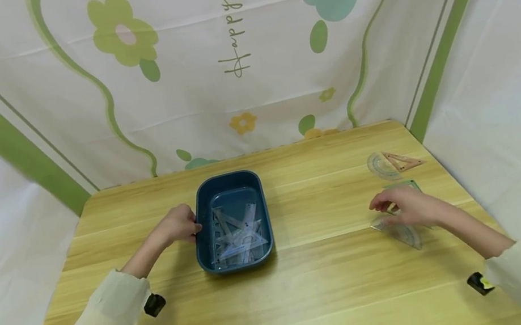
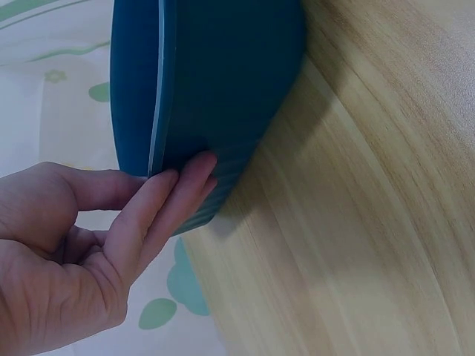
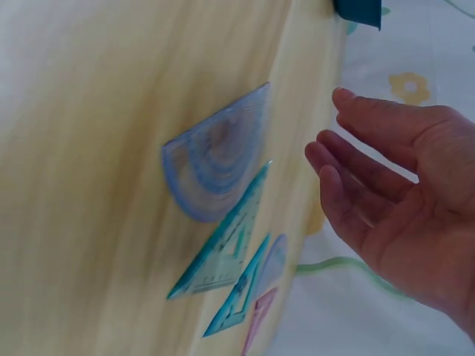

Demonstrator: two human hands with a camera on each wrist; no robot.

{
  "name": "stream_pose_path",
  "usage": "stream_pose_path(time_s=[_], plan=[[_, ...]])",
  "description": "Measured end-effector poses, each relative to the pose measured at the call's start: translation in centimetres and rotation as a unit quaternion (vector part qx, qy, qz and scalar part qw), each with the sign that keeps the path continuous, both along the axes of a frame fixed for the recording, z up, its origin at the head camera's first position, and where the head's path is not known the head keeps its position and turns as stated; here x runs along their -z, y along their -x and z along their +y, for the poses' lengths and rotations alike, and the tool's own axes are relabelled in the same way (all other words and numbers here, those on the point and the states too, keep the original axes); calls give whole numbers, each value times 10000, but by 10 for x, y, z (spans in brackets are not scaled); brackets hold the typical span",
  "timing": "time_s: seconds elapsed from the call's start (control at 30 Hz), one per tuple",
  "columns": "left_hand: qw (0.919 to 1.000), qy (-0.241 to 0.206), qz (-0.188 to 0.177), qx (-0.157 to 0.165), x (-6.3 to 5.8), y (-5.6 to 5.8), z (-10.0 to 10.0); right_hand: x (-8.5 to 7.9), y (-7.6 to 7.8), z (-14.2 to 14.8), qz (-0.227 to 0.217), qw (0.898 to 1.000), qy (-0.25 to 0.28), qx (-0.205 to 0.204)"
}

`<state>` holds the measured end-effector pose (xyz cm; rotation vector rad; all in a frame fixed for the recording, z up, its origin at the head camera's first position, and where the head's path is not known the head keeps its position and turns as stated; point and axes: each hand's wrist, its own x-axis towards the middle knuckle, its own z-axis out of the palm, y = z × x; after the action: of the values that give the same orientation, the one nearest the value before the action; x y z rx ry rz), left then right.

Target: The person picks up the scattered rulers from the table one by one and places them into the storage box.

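Observation:
My left hand (image 1: pixel 179 225) pinches the left rim of a dark blue plastic bin (image 1: pixel 238 182); in the left wrist view the thumb is inside and the fingers lie along the outer wall. Several clear rulers and set squares (image 1: pixel 245 240) lie crossed in the bin. My right hand (image 1: pixel 413 207) hovers at the right with loosely bent fingers and nothing between them. Below it on the table lies a clear protractor (image 3: pixel 219 159). Beside that are a clear greenish set square (image 3: pixel 223 256) and a green set square (image 3: pixel 241 293), partly hidden by the hand in the head view.
Farther back at the right, another protractor (image 1: pixel 381 166) overlaps a reddish set square (image 1: pixel 402 161). The wooden table (image 1: pixel 285 308) ends at a flower-printed cloth (image 1: pixel 198 98) behind, with white cloth at both sides. A black wrist device (image 1: pixel 154 305) sits by the left sleeve.

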<state>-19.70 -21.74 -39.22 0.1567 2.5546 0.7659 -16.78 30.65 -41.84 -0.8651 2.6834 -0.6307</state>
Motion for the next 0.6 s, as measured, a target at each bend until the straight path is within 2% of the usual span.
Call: stream_pose_path(time_s=[0.33,0.47,0.6], plan=[[9999,104,52,62,-2,-1,0,25,-20,18,669,9941,-803,301],[9998,129,59,109,-2,-1,0,33,-23,19,790,9927,-837,367],[9999,123,45,91,-2,-1,1,36,-21,19,778,9931,-802,366]])
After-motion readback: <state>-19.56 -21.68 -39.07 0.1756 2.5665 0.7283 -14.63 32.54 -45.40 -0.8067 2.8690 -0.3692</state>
